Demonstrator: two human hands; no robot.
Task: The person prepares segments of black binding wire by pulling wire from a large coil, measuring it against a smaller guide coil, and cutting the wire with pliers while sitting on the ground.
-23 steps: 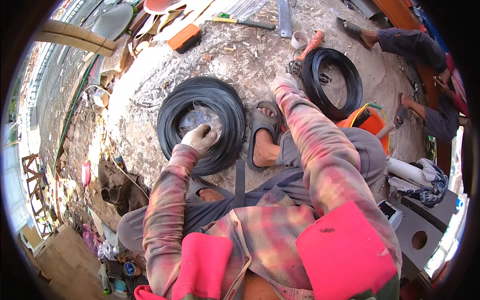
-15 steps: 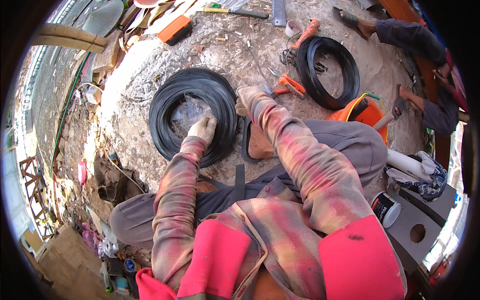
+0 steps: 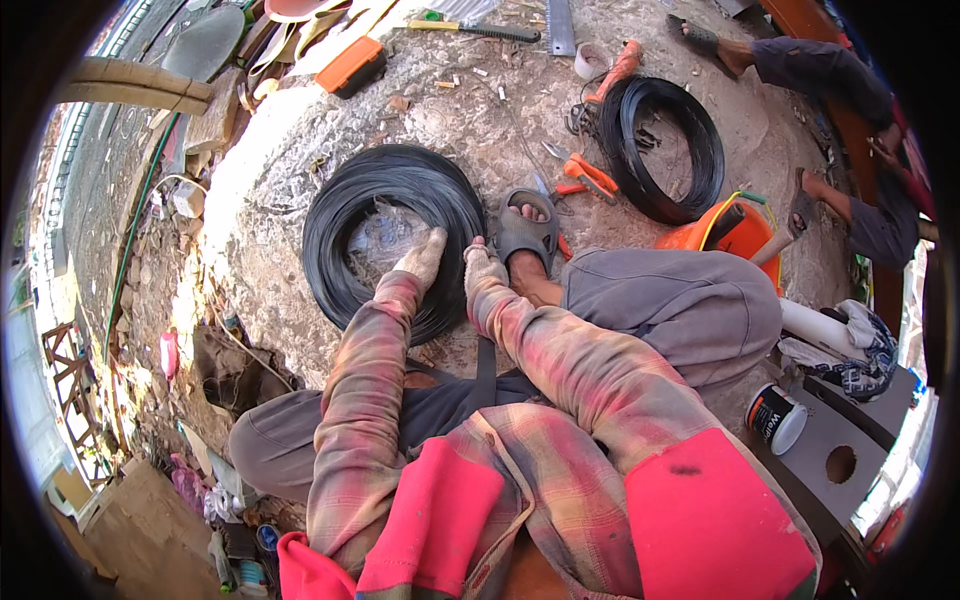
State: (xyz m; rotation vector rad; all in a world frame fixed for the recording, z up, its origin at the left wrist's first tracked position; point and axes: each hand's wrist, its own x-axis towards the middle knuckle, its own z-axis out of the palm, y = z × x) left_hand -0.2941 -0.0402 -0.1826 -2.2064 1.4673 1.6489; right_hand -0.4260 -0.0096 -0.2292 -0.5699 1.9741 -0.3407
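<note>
Hands meet on the big black coil of wire (image 3: 350, 235): gloved left hand (image 3: 423, 258) rests flat on its near rim, gloved right hand (image 3: 483, 266) just beside, grip unclear, grey sandal (image 3: 525, 228) just beyond.

Two wire coils lying on rough ground, person sitting behind the near one

Near wire coil (image 3: 392, 240) lying flat ahead; left hand (image 3: 422, 259) and right hand (image 3: 483, 266) resting side by side on its near-right rim. Sandalled foot (image 3: 525, 232) sitting just right of it. Pliers (image 3: 590, 178) lying between that foot and the second coil (image 3: 665, 148), farther right. Bucket (image 3: 735, 232) standing just below the second coil. Handsaw (image 3: 559, 25) lying at the far edge.
</note>
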